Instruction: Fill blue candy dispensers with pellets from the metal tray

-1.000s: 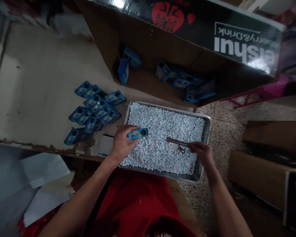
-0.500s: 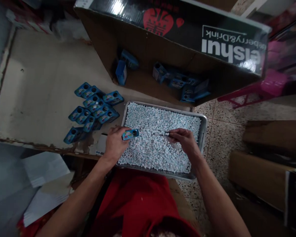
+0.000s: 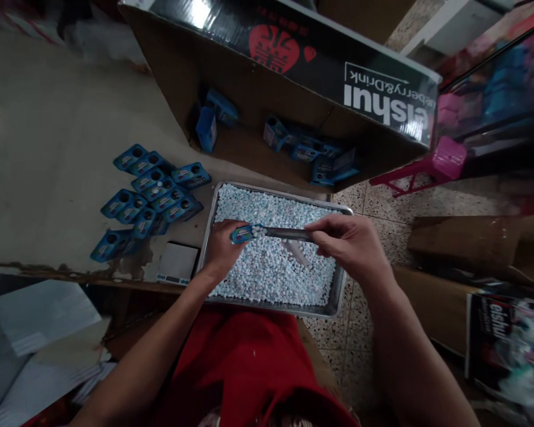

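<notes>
A metal tray (image 3: 340,289) full of small white and blue pellets (image 3: 271,273) lies in front of me. My left hand (image 3: 220,249) holds a small blue box (image 3: 241,233) over the tray. My right hand (image 3: 353,243) grips a thin metal scoop (image 3: 287,233). Its tip touches the box's right end, with a few pellets at the opening.
Several blue boxes (image 3: 149,193) lie in a heap on the worn table (image 3: 48,148) to the left. A small scale (image 3: 177,263) sits at the tray's left edge. Behind stands a big open carton (image 3: 293,77) with more blue boxes inside. Cardboard boxes (image 3: 463,249) crowd the floor at right.
My right hand lifted the scoop out of the pellets and brought it left to the box in my left hand. The camera view shifted right.
</notes>
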`<move>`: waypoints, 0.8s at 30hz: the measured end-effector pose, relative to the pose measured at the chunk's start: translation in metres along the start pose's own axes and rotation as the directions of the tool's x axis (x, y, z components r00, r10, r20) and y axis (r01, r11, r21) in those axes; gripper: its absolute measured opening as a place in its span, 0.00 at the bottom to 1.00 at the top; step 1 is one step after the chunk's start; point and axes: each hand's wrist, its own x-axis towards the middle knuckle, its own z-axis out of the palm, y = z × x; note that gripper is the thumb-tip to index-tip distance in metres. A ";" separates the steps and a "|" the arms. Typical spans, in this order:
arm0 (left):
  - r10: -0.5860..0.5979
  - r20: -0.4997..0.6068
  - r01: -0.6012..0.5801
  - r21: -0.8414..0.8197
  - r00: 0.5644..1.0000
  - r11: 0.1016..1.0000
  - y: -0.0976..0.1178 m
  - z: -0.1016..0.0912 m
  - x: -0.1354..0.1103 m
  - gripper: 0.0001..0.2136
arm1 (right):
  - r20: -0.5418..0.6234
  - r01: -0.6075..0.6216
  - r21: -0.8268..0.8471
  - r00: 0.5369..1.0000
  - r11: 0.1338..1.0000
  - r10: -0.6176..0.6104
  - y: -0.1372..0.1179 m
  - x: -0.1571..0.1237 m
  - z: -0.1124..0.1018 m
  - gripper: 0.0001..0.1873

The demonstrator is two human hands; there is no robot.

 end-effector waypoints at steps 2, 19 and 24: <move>-0.010 0.005 0.010 -0.085 1.000 0.996 -0.009 0.001 0.002 0.17 | -0.061 -0.089 0.017 0.994 0.996 0.090 0.040 -0.009 -0.022 0.10; -0.202 0.105 0.217 -0.165 0.974 0.962 -0.017 -0.029 -0.020 0.18 | 0.076 -0.353 0.567 0.922 0.744 0.380 0.198 0.059 0.081 0.21; -0.128 0.030 0.126 0.060 0.991 0.990 -0.020 -0.025 -0.019 0.17 | 0.177 -0.350 0.557 0.936 0.753 0.304 0.167 0.041 0.029 0.16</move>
